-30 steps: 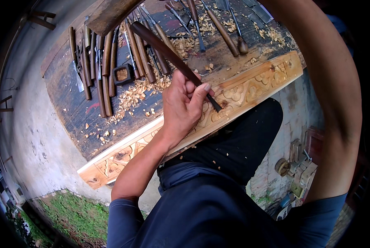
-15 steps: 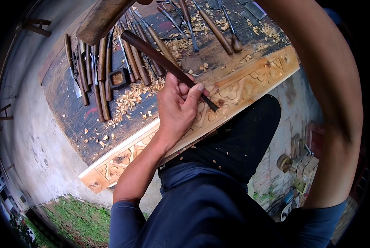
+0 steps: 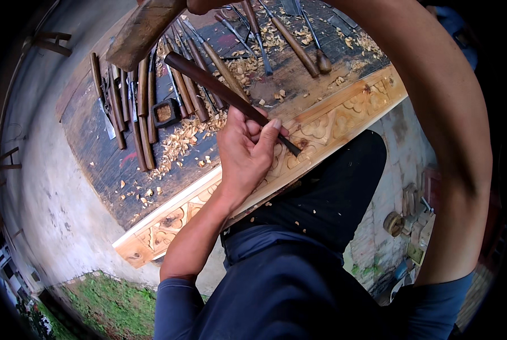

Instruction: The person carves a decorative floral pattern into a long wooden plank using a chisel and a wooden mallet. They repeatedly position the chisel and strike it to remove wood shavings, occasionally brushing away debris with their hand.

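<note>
My left hand (image 3: 246,153) is closed around a wood chisel (image 3: 213,85) with a dark handle, its thumb lying along the lower part. The chisel slants, its blade end touching the carved face of a long pale wooden board (image 3: 321,133). That board bears floral relief and lies diagonally along the table's near edge, by my legs. At the top edge, my right hand (image 3: 205,4) shows only in part, its arm arching over from the right. It grips a worn wooden mallet (image 3: 145,34), raised near the chisel's handle end.
Several wood-handled carving tools (image 3: 145,107) lie in a row on the dark worktable (image 3: 103,170), and more rest at its far side. A small square dark box (image 3: 165,113) sits among wood shavings (image 3: 179,144). Wood blocks (image 3: 420,232) are on the ground at right.
The mallet and my right hand have shifted slightly, with more of the hand showing at the top. My left hand keeps the chisel at about the same spot; the whole view has shifted a little.
</note>
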A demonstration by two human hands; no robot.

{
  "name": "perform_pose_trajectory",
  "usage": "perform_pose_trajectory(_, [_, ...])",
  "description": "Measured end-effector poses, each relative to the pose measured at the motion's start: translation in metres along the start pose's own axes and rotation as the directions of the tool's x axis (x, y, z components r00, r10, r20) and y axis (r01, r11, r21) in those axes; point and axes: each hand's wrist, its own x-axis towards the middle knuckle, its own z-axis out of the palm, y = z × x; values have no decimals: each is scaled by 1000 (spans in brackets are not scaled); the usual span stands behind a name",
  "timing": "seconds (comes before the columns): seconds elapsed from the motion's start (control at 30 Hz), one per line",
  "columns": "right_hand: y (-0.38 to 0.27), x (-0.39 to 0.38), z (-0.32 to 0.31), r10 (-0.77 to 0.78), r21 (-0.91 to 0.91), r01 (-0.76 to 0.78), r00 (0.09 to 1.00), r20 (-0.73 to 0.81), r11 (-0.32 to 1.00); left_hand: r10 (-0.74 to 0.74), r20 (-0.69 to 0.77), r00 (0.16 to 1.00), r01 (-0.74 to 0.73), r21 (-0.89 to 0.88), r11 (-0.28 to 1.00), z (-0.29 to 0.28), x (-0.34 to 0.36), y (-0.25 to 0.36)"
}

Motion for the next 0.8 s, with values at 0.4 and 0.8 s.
perform_pose_trajectory(0.4, [-3,3,32,-231,-135,201,933,-274,970,0,24,1000,-1,59,998,-2,0,-1])
perform_pose_trajectory(0.8, [56,-137,43,333,427,-164,872,-358,889,-68,134,989,52,122,991,-3,28,-3])
